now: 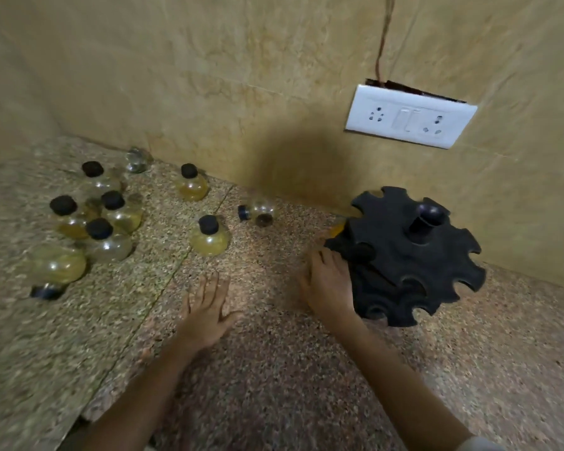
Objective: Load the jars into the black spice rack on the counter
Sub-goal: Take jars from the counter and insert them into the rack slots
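While the left hand [209, 304] is open, fingers spread, above the counter [274, 369], the right hand [328, 284] touches the left edge of the rack [414, 255], grip not discernible; jars [111, 219] sit loose at far left.

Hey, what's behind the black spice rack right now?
The tiled wall stands behind the spice rack. At its left edge something yellow peeks out; the rack covers the rest and the counter behind.
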